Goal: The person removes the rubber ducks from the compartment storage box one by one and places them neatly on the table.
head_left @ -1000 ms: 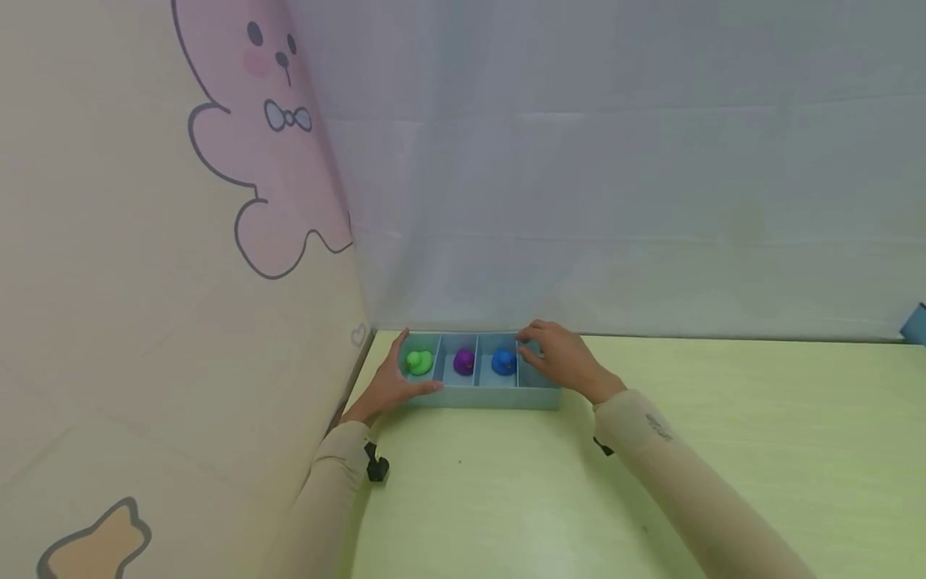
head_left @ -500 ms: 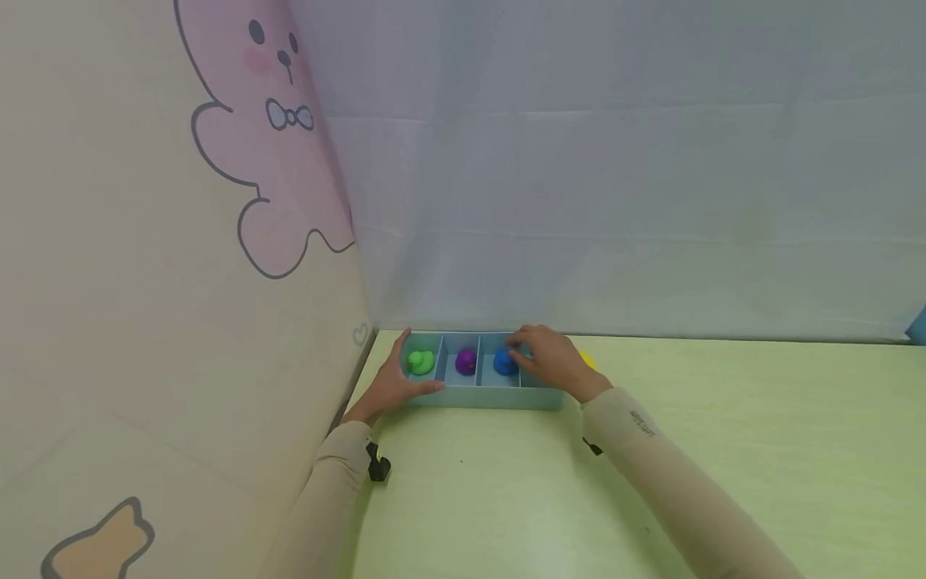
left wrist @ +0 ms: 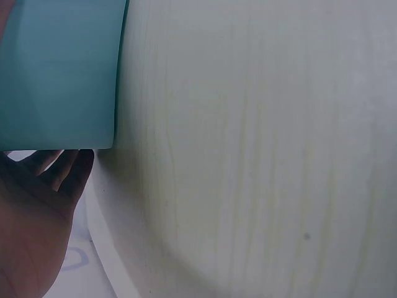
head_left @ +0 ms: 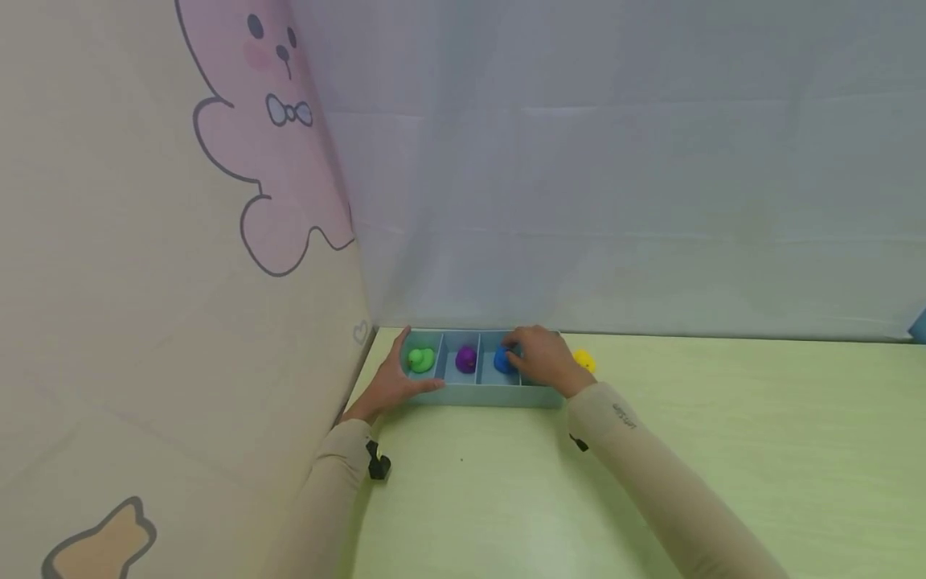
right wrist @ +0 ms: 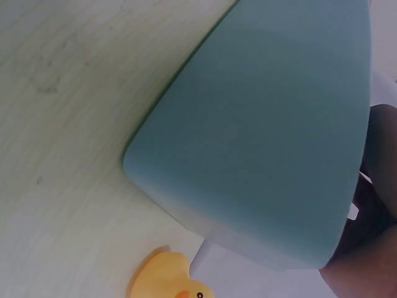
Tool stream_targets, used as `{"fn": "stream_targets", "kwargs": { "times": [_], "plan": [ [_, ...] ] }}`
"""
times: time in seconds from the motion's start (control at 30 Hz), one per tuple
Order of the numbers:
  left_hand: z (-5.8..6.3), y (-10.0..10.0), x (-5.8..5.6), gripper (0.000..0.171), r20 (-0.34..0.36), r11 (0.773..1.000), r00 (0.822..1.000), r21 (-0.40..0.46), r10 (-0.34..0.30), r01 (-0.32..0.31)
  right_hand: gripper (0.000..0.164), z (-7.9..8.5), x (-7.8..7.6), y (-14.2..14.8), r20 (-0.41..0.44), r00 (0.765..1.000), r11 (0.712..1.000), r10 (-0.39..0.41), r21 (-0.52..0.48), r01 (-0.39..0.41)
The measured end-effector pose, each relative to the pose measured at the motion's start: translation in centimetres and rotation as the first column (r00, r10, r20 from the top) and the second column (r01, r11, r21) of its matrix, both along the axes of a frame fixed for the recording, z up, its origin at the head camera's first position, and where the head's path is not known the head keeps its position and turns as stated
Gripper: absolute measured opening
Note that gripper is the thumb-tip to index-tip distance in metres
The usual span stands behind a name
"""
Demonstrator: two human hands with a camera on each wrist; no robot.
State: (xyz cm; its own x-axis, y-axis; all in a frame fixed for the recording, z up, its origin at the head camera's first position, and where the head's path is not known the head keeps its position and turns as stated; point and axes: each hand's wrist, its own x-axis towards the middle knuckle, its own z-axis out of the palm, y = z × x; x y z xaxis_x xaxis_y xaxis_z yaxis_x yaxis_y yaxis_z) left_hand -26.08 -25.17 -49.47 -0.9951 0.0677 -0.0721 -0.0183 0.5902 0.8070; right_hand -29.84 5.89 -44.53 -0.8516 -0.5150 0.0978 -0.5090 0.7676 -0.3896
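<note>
Three toy ducks sat in blue divided tray (head_left: 470, 395): right hand (head_left: 544, 359) curled over, seemingly pinching blue duck (head_left: 502, 359) in third compartment; left hand (head_left: 391, 383) spread, bracing tray's left end. Probably light, squashy; best gripped by body.

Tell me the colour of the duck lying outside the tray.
Yellow: the toy duck right of the tray, clearest in the head view.

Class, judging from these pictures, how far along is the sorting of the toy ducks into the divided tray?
Done: the green duck and purple duck each sit in a tray compartment. In hand: the right hand reaches onto the blue duck, while the left hand steadies the tray's end. Left: the yellow duck lies on the table beside the tray.
</note>
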Motion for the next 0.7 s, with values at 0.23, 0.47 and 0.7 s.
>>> {"fn": "stream_targets", "kwargs": {
  "times": [0.23,0.47,0.7],
  "plan": [
    [-0.2,-0.2,0.0,0.131,-0.004,1.0,1.0,-0.003,0.004,-0.004,0.029,-0.4,-0.2,-0.6,0.036,0.999,1.0,-0.021,0.021,0.02],
    [-0.1,-0.1,0.0,0.131,-0.003,1.0,1.0,-0.005,-0.003,0.003,0.029,-0.2,-0.2,-0.8,0.074,0.997,0.999,-0.01,0.038,0.007],
    [0.0,-0.2,0.1,0.131,0.0,1.0,1.0,-0.002,0.001,-0.001,0.03,-0.2,-0.1,-1.2,0.081,0.997,0.998,-0.014,0.061,0.009]
  ]
}}
